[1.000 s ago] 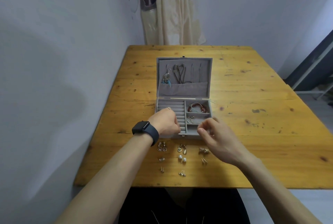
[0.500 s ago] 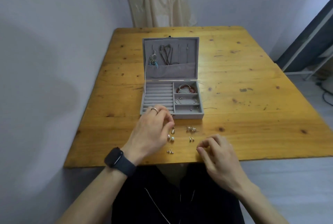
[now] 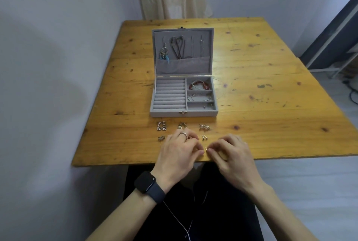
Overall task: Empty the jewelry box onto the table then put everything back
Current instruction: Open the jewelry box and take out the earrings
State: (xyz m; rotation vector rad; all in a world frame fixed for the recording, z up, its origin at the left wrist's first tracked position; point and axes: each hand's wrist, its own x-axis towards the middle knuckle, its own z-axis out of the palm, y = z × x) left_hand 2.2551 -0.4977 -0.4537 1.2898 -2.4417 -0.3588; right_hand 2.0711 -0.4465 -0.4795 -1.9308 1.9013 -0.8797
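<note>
Left hand [image 3: 179, 152] and right hand [image 3: 231, 154] sit curled at the near edge of the knotty wood table [image 3: 271, 66], fingertips almost meeting round a tiny gold stud [image 3: 205, 148]; I cannot tell if either pinches it. Beyond lie rows of small metal earrings [image 3: 161, 126]. The grey velvet box [image 3: 184, 113] stands open, rolls [image 3: 170, 93] bare, but a red bead bracelet [image 3: 199, 85], thin silver bangle [image 3: 199, 97] and the lid's cords [image 3: 179, 49] are not out yet: emptying looks about half done
</note>
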